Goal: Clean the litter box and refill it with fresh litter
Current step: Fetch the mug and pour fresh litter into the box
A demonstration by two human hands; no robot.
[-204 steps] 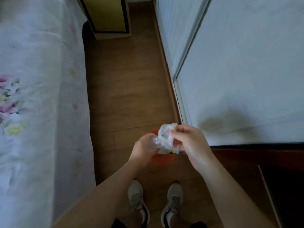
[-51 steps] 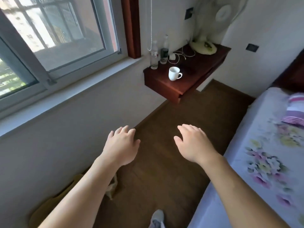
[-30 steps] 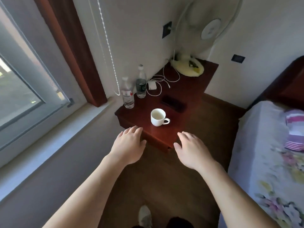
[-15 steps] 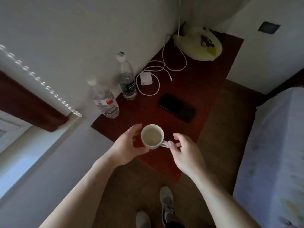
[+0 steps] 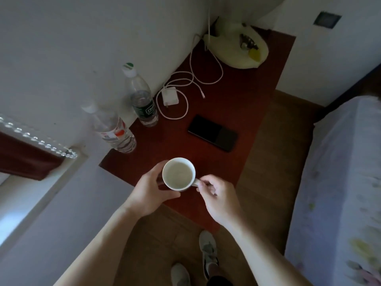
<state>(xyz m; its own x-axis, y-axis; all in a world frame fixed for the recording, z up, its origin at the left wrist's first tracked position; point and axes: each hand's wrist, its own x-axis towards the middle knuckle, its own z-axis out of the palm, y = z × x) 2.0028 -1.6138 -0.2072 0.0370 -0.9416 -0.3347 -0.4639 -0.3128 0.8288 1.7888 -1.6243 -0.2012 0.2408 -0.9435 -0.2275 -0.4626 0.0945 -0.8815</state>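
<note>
A white mug [image 5: 178, 174] stands near the front of a dark red bedside table [image 5: 233, 108]. My left hand [image 5: 152, 191] wraps round the mug's left side, thumb below and fingers behind it. My right hand [image 5: 217, 195] pinches the mug's handle on the right. The mug's inside looks pale and I cannot tell whether it holds liquid. No litter box or litter is in view.
On the table are two plastic water bottles [image 5: 144, 100] [image 5: 112, 129] by the wall, a white charger with cable [image 5: 171, 99], a black phone [image 5: 212, 132] and a fan base [image 5: 237, 47]. A bed with a floral sheet [image 5: 338, 193] lies to the right. My shoes [image 5: 208, 250] stand on the wooden floor.
I walked from the wardrobe side of the room, where I held a crumpled plastic bag, to the bedside table. Both hands then closed in on the mug and took hold of it.
</note>
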